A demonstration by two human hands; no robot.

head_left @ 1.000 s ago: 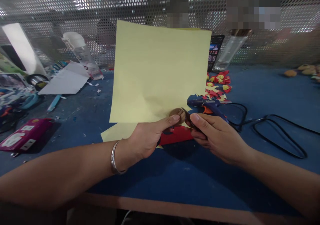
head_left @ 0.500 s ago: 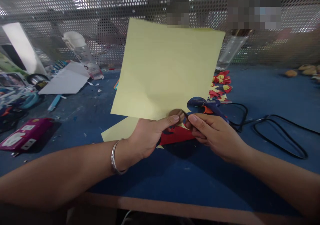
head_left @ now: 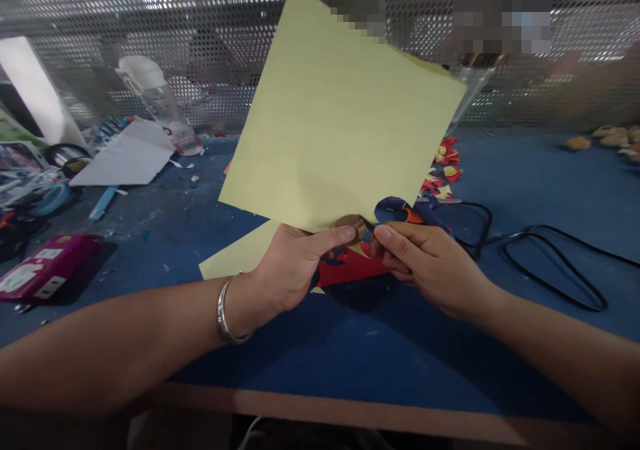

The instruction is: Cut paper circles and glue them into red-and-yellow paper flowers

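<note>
My left hand [head_left: 300, 260] is closed on the lower edge of a large yellow sheet of paper [head_left: 340, 117]. Its thumb presses a round brown disc [head_left: 347, 225] against the sheet. Close to the disc, my right hand [head_left: 425, 253] pinches a thin dark pointed thing [head_left: 367, 222], its tip at the paper's edge; most of it is hidden by the fingers. Beneath both hands lie red paper [head_left: 345, 271] and another yellow sheet [head_left: 237, 250]. A dark blue glue gun with an orange part [head_left: 415, 213] lies just behind my right hand, partly covered by the sheet.
Red and yellow paper pieces [head_left: 445, 177] lie behind the sheet at right. A black cord [head_left: 555, 283] loops across the blue table [head_left: 310, 363]. Left are a purple box [head_left: 47, 267], a clear bottle [head_left: 167, 110] and white paper [head_left: 127, 153]. A perforated metal screen [head_left: 220, 30] stands behind.
The yellow sheet has turned clockwise and its top edge has risen. Both hands keep their hold near the disc. The whole view has shifted slightly.
</note>
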